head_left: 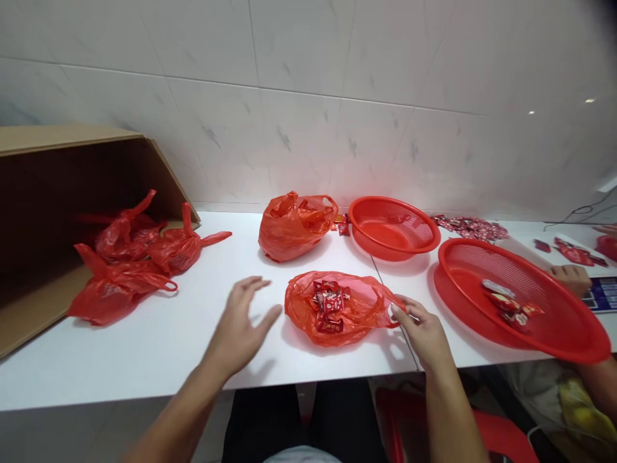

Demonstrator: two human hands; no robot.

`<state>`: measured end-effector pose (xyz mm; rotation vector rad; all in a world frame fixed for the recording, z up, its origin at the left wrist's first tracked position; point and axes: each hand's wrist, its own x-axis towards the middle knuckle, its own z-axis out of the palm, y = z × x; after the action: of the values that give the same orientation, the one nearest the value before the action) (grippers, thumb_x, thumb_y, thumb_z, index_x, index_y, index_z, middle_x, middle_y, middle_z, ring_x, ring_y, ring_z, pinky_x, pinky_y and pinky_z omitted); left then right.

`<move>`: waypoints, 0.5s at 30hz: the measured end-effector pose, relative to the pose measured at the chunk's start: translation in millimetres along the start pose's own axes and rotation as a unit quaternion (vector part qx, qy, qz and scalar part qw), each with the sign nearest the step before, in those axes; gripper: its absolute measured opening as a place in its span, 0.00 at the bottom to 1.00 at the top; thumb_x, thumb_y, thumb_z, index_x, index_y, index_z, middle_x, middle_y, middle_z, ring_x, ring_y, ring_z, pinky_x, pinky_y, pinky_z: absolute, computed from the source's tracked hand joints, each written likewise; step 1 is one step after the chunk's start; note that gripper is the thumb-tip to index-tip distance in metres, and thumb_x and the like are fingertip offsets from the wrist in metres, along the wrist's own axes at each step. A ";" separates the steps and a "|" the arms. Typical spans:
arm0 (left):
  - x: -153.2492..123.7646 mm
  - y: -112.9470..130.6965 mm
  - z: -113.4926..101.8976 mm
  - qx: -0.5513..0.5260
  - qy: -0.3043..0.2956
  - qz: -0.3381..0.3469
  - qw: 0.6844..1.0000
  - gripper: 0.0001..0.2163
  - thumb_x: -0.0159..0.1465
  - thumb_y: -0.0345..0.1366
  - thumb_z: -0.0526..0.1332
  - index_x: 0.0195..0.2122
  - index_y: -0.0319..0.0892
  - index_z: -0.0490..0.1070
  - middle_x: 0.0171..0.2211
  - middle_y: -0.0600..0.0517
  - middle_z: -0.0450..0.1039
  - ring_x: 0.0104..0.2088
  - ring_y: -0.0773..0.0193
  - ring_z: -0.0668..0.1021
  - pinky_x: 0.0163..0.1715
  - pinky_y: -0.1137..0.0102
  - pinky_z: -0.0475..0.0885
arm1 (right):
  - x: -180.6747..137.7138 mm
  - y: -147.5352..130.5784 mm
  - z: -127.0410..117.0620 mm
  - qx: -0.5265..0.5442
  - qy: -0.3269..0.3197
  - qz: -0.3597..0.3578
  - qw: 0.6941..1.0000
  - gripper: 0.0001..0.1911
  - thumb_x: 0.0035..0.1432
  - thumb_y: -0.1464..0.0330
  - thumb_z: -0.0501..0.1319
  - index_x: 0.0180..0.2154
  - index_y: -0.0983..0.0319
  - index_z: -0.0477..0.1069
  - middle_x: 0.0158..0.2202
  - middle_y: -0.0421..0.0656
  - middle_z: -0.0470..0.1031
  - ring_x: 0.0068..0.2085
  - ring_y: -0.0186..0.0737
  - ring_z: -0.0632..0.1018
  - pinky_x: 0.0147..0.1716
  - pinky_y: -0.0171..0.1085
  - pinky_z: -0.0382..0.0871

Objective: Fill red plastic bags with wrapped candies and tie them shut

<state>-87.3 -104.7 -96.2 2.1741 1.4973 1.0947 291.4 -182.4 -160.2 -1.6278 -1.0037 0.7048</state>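
A red plastic bag (347,318) lies open on the white table (159,347) in front of me, with several red-wrapped candies (329,302) inside. My right hand (423,333) pinches the bag's right edge. My left hand (240,328) hovers just left of the bag, fingers spread, holding nothing. A tied, filled red bag (292,226) sits behind the open one.
A cardboard box (58,212) lies on its side at left with three tied red bags (130,263) spilling from it. Two red baskets stand right: an empty one (393,226) and a tilted one (525,302) holding a few candies, gripped by another person's hand (572,278). Loose candies (470,226) lie behind.
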 end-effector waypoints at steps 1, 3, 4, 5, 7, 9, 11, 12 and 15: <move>1.3 1.7 8.8 0.007 -0.041 -0.006 0.999 0.19 0.67 0.52 0.65 0.52 0.46 0.77 0.60 0.43 0.70 0.61 0.45 0.74 0.59 0.46 0.74 | -0.3 -2.3 0.0 0.001 0.000 -0.009 1.000 0.24 0.54 0.46 0.70 0.24 0.60 0.78 0.61 0.54 0.74 0.56 0.60 0.78 0.44 0.47 0.78; 9.1 6.8 23.9 0.008 -0.103 -0.013 0.995 0.16 0.66 0.52 0.65 0.43 0.45 0.79 0.61 0.43 0.71 0.62 0.44 0.73 0.63 0.44 0.70 | -0.4 -10.8 -0.8 0.015 -0.003 -0.041 0.999 0.23 0.55 0.48 0.71 0.23 0.60 0.76 0.62 0.53 0.74 0.60 0.61 0.76 0.49 0.49 0.77; 15.2 10.7 28.9 -0.008 -0.119 -0.012 0.993 0.15 0.67 0.51 0.64 0.39 0.44 0.79 0.61 0.44 0.71 0.62 0.45 0.73 0.64 0.44 0.69 | 0.1 -16.7 -1.4 0.029 -0.008 -0.059 0.998 0.22 0.56 0.50 0.71 0.23 0.60 0.76 0.62 0.53 0.74 0.62 0.60 0.74 0.53 0.50 0.75; 22.1 15.6 31.5 -0.037 -0.126 -0.008 0.991 0.14 0.68 0.50 0.63 0.37 0.44 0.80 0.61 0.44 0.72 0.62 0.46 0.74 0.64 0.45 0.68 | 1.0 -23.2 -1.7 0.046 -0.016 -0.076 0.996 0.21 0.57 0.51 0.72 0.24 0.60 0.75 0.63 0.53 0.73 0.63 0.60 0.74 0.56 0.51 0.73; 36.7 28.0 30.2 -0.118 -0.129 -0.002 0.985 0.14 0.68 0.49 0.63 0.37 0.44 0.81 0.61 0.44 0.73 0.62 0.47 0.75 0.65 0.48 0.67 | 3.9 -37.2 -0.7 0.090 -0.044 -0.098 0.990 0.18 0.57 0.53 0.72 0.26 0.60 0.76 0.65 0.53 0.71 0.63 0.59 0.74 0.60 0.53 0.70; 49.8 40.8 21.2 -0.201 -0.117 -0.003 0.973 0.15 0.67 0.51 0.65 0.36 0.44 0.82 0.62 0.43 0.74 0.63 0.47 0.75 0.66 0.50 0.67 | 7.7 -51.2 3.4 0.136 -0.075 -0.116 0.981 0.16 0.58 0.55 0.73 0.29 0.60 0.76 0.67 0.53 0.70 0.63 0.60 0.74 0.61 0.54 0.69; 60.7 48.6 4.7 -0.240 -0.105 -0.003 0.965 0.16 0.67 0.52 0.65 0.37 0.44 0.82 0.63 0.42 0.74 0.64 0.46 0.75 0.65 0.51 0.68 | 10.9 -64.6 10.5 0.166 -0.101 -0.135 0.971 0.15 0.59 0.56 0.72 0.30 0.60 0.76 0.66 0.53 0.70 0.64 0.60 0.74 0.62 0.56 0.68; 65.5 48.9 -6.5 -0.232 -0.104 -0.002 0.967 0.16 0.66 0.52 0.66 0.38 0.44 0.82 0.63 0.42 0.74 0.64 0.46 0.75 0.65 0.51 0.68 | 11.9 -71.0 14.8 0.172 -0.110 -0.145 0.968 0.14 0.60 0.57 0.72 0.31 0.59 0.77 0.66 0.53 0.71 0.64 0.60 0.74 0.63 0.57 0.66; 76.1 33.9 -50.0 -0.132 -0.033 -0.002 0.991 0.18 0.62 0.56 0.67 0.37 0.45 0.83 0.60 0.42 0.77 0.60 0.45 0.78 0.63 0.50 0.70 | 12.5 -86.0 27.0 0.146 -0.117 -0.174 0.967 0.12 0.62 0.57 0.70 0.33 0.58 0.79 0.63 0.52 0.75 0.66 0.59 0.72 0.67 0.59 0.61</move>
<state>-87.1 -60.3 -9.7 2.0032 1.2487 1.1359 252.2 -150.4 -84.7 -1.0955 -1.2523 0.7721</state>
